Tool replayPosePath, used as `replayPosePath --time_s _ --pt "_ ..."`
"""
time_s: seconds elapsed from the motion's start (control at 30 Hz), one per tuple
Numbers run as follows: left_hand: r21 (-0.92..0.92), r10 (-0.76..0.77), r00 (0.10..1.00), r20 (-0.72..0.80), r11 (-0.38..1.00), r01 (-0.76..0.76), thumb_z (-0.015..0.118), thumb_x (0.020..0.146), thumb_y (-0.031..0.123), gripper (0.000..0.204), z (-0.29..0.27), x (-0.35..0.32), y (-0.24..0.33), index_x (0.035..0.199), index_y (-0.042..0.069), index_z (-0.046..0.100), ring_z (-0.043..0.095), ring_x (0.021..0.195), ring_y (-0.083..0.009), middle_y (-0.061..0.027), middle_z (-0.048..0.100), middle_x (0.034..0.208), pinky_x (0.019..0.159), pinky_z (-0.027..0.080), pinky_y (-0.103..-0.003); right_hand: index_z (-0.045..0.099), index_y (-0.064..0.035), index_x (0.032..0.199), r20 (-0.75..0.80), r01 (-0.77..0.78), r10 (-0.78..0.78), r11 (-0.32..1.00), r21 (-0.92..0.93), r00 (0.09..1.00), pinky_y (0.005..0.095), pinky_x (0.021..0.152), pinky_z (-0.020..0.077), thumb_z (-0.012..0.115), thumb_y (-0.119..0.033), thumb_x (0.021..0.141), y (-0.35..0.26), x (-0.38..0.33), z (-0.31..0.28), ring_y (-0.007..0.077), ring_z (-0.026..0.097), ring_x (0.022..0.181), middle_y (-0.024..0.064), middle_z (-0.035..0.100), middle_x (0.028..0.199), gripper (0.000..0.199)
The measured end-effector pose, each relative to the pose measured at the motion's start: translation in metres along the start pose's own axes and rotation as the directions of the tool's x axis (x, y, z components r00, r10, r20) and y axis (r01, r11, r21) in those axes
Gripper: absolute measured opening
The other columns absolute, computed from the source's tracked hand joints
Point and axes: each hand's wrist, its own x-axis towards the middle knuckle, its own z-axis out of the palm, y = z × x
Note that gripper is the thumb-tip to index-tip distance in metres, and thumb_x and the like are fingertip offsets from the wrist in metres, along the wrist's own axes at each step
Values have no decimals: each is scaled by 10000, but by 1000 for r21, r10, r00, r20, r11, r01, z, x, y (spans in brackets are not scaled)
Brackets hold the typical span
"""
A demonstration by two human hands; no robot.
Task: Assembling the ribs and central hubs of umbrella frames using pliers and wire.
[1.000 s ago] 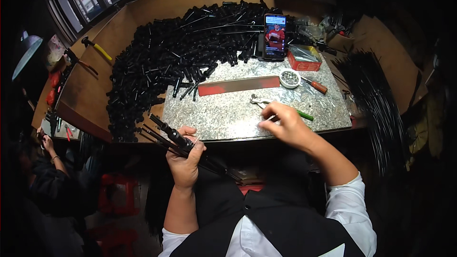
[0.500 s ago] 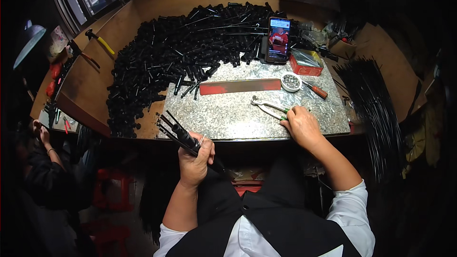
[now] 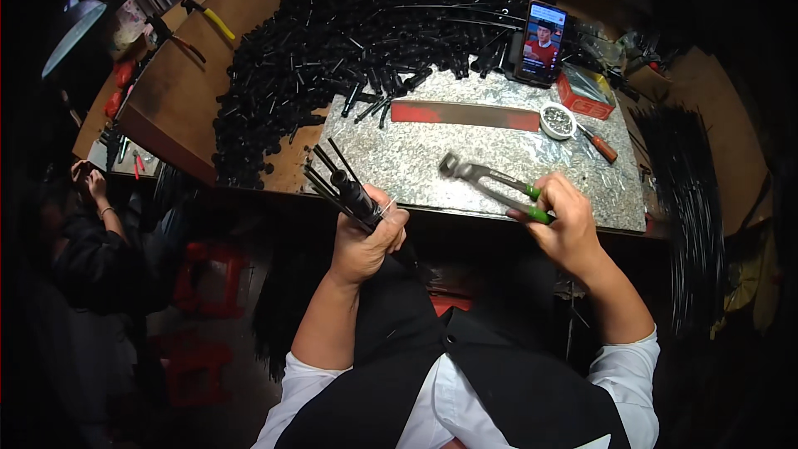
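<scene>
Left hand [image 3: 366,241] clamped on black rod bundle [image 3: 342,187], long axis up-left over slab [image 3: 416,158] edge; right hand [image 3: 565,224] closed on pliers [image 3: 490,181], head pointing left toward bundle, apart.

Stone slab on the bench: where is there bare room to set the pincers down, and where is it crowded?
The stone slab is bare in its middle, between the red strip and the near edge, left of the pincers in the right hand. Another bare patch lies right of that hand. Crowded: the far left edge, where the black parts pile spills on, and the far right corner by the small tin and screwdriver.
</scene>
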Motion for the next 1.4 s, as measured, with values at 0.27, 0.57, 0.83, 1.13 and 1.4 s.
replayPosePath --time_s 0.27,0.57,0.83,1.13,1.4 --pt "-136 58 992 116 990 -42 898 565 157 778 1 1 -9 1075 66 317 419 475 -47 50 406 557 461 371 -186 530 -9 1077 -193 193 -396 747 -636 898 614 1115 97 689 -250 794 -27 19 3 377 329 1326 140 437 1296 404" --pt "38 -3 997 -78 999 6 917 537 225 720 3 -1 -18 1075 25 482 534 783 -60 28 532 824 667 442 -203 562 -2 940 -70 274 -384 762 -586 921 558 1051 263 656 -252 804 -40 15 6 352 457 1180 157 488 1186 300" --pt "-13 -43 997 56 999 44 915 528 205 667 -8 0 -18 1045 16 537 510 737 -57 25 526 821 633 405 -189 551 -4 867 191 370 -322 865 -339 927 367 615 483 599 -141 824 -37 -2 1 279 588 704 133 578 810 152" --pt "165 -29 989 144 986 5 892 535 139 412 -1 2 -11 837 26 635 525 703 -86 -2 584 794 616 417 -224 446 -24 1036 936 -930 -162 148 337 313 260 484 494 713 -68 791 -32 -15 8 167 617 537 76 575 677 365" --pt "267 -1 998 -60 964 17 852 501 511 643 10 6 -9 830 13 612 501 690 -67 11 551 764 619 389 -205 513 20 1092 437 -134 0 952 276 899 355 758 487 512 -173 949 -52 -11 -2 258 610 848 152 589 948 240"
